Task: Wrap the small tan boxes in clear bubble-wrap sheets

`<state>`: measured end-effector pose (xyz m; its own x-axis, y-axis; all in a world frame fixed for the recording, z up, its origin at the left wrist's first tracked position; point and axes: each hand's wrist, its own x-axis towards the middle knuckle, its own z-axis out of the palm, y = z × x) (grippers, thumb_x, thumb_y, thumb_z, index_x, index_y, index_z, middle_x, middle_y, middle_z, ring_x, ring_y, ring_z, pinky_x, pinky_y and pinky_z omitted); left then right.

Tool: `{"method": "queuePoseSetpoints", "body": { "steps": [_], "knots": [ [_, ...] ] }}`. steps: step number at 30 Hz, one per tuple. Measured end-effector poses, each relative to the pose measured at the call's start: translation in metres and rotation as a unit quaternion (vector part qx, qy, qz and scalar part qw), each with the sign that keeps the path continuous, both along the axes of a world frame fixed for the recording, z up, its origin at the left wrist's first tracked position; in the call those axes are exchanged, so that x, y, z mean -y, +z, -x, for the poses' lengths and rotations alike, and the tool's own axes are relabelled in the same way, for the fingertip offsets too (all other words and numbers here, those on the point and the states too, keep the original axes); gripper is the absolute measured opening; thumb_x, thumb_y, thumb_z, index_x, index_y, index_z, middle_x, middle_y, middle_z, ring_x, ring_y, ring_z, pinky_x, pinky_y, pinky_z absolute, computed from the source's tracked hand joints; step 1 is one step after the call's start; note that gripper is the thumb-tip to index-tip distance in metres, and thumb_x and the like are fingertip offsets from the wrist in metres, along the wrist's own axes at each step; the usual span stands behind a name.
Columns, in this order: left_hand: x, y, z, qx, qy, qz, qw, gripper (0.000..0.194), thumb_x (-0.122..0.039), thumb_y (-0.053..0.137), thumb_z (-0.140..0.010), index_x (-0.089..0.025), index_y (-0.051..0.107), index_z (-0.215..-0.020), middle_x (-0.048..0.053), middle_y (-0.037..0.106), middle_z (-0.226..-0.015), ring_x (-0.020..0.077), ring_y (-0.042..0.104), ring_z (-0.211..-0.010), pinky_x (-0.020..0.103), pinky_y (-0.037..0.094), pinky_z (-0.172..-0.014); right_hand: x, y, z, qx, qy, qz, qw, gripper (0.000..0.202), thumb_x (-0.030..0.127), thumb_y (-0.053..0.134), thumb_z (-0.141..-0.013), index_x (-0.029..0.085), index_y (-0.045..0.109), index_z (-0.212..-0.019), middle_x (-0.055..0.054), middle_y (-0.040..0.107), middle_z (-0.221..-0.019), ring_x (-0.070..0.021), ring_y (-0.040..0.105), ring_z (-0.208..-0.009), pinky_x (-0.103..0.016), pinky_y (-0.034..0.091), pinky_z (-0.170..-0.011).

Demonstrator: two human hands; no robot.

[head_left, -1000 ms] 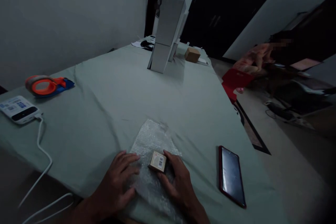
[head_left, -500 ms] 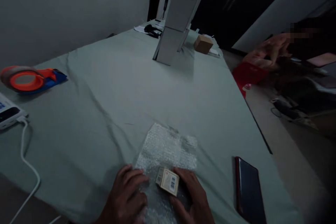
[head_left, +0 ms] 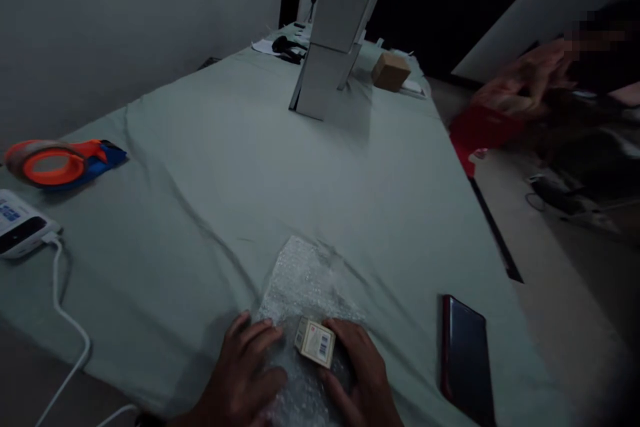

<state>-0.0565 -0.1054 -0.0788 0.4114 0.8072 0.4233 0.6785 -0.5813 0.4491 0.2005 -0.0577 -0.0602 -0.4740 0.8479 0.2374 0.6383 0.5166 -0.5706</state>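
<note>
1. At the near end of the desk (head_left: 240,180), the small box (head_left: 319,345) sits over the bubble wrap (head_left: 303,280), barcode face upward.
2. The right hand (head_left: 363,367) grips the box between thumb and fingers; the left hand (head_left: 245,373), fingers bent but parted, is at the wrap's left edge.
3. Half a second ago the wrap's right corner spread wider; now less seems to lie flat beside the uncovered box.
</note>
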Motion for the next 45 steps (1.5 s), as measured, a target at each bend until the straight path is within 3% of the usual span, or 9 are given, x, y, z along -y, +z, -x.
{"method": "queuePoseSetpoints", "body": {
  "steps": [7, 13, 17, 21, 27, 31, 33, 38, 45],
  "knots": [
    [0.006, 0.02, -0.009, 0.014, 0.034, 0.006, 0.999, 0.036, -0.012, 0.052, -0.076, -0.026, 0.063, -0.108, 0.011, 0.05, -0.138, 0.0323, 0.041, -0.129, 0.064, 0.022, -0.109, 0.001, 0.007, 0.004, -0.008, -0.003, 0.02, 1.0, 0.054, 0.028, 0.06, -0.084, 0.023, 0.041, -0.135, -0.012, 0.059, -0.122, -0.0284, 0.057, -0.11, -0.044, 0.048, -0.093],
    [0.006, 0.034, -0.027, 0.022, 0.045, 0.006, 0.999, 0.02, -0.01, 0.053, -0.078, -0.024, 0.065, -0.086, 0.008, 0.049, -0.139, 0.0297, 0.04, -0.13, 0.061, 0.021, -0.11, 0.001, 0.009, 0.006, -0.033, 0.002, 0.015, 0.999, 0.046, 0.025, 0.062, -0.083, 0.022, 0.048, -0.126, -0.011, 0.062, -0.117, -0.0265, 0.059, -0.106, -0.041, 0.048, -0.091],
    [-0.002, 0.046, -0.031, 0.041, 0.058, 0.033, 0.997, 0.019, -0.009, 0.054, -0.076, -0.024, 0.064, -0.084, 0.006, 0.055, -0.132, 0.028, 0.044, -0.126, 0.058, 0.025, -0.109, 0.0, 0.012, 0.006, -0.048, 0.0, 0.019, 0.999, 0.045, 0.025, 0.065, -0.08, 0.021, 0.051, -0.123, -0.01, 0.063, -0.116, -0.0254, 0.06, -0.105, -0.04, 0.048, -0.091],
    [-0.016, 0.052, -0.035, 0.058, 0.052, 0.062, 0.995, 0.018, -0.01, 0.054, -0.076, -0.024, 0.062, -0.083, 0.005, 0.062, -0.125, 0.0268, 0.049, -0.121, 0.057, 0.027, -0.108, -0.001, 0.019, 0.003, -0.064, 0.001, 0.071, 0.995, 0.044, 0.029, 0.064, -0.08, 0.021, 0.053, -0.123, -0.01, 0.063, -0.117, -0.026, 0.059, -0.108, -0.042, 0.047, -0.094],
    [-0.04, 0.051, -0.041, 0.075, 0.052, 0.108, 0.99, 0.008, -0.016, 0.055, -0.08, -0.022, 0.06, -0.077, 0.006, 0.067, -0.117, 0.0255, 0.058, -0.113, 0.053, 0.035, -0.103, -0.001, 0.04, -0.012, -0.181, 0.029, 0.21, 0.96, 0.058, 0.056, 0.046, -0.09, 0.023, 0.044, -0.137, -0.011, 0.058, -0.131, -0.0275, 0.055, -0.12, -0.045, 0.044, -0.101],
    [-0.047, 0.051, -0.042, 0.107, 0.046, 0.141, 0.983, 0.006, -0.016, 0.058, -0.078, -0.021, 0.06, -0.079, 0.005, 0.069, -0.115, 0.0244, 0.061, -0.11, 0.046, 0.042, -0.099, 0.0, 0.052, -0.011, -0.119, 0.019, 0.215, 0.969, 0.072, 0.052, 0.073, -0.073, 0.024, 0.047, -0.134, -0.011, 0.056, -0.132, -0.0289, 0.055, -0.119, -0.044, 0.045, -0.099],
    [-0.048, 0.052, -0.042, 0.123, 0.049, 0.156, 0.979, 0.008, -0.015, 0.059, -0.077, -0.021, 0.06, -0.082, 0.005, 0.07, -0.112, 0.0239, 0.062, -0.108, 0.043, 0.044, -0.097, -0.002, 0.053, -0.006, -0.087, 0.004, 0.199, 0.976, 0.063, 0.038, 0.075, -0.073, 0.023, 0.05, -0.129, -0.01, 0.06, -0.126, -0.0261, 0.059, -0.112, -0.04, 0.047, -0.095],
    [-0.05, 0.049, -0.043, 0.164, 0.049, 0.189, 0.967, 0.009, -0.013, 0.058, -0.077, -0.021, 0.059, -0.08, 0.003, 0.072, -0.104, 0.0216, 0.065, -0.1, 0.037, 0.047, -0.091, -0.017, 0.043, 0.006, -0.093, -0.004, 0.156, 0.983, 0.007, 0.022, 0.057, -0.086, 0.021, 0.061, -0.091, -0.007, 0.068, -0.109, -0.0204, 0.063, -0.102, -0.034, 0.047, -0.089],
    [-0.051, 0.045, -0.044, 0.237, 0.053, 0.222, 0.944, 0.01, -0.012, 0.055, -0.078, -0.02, 0.054, -0.072, 0.003, 0.07, -0.098, 0.0177, 0.065, -0.092, 0.03, 0.047, -0.083, -0.024, 0.041, 0.014, -0.127, -0.019, 0.173, 0.977, 0.008, 0.023, 0.056, -0.088, 0.02, 0.062, -0.083, -0.004, 0.071, -0.094, -0.017, 0.067, -0.087, -0.026, 0.049, -0.077]
  ]
}}
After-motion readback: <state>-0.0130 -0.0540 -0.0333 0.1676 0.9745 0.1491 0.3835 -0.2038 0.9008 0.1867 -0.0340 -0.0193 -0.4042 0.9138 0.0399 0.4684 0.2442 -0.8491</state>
